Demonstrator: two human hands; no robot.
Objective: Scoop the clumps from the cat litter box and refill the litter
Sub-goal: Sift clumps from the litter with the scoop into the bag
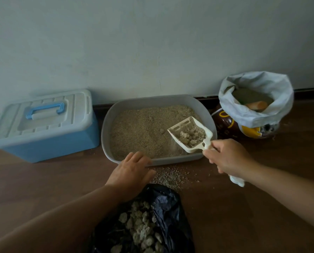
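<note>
Gripping clump-filled scoop (190, 134) over litter box (105, 128), right hand (229, 157); left hand (132, 170) at rim

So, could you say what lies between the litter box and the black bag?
Spilled litter grains on the floor, beside the left hand, in the head view.

Litter box (170, 161) is on the floor (42, 179) right past my left hand (132, 170), storage bin (48, 132) further left, litter sack (253, 115) beyond my right hand (229, 156), which has the scoop (180, 126) over the box. Trash bag (169, 207) sits between my arms, nearest me.
</note>
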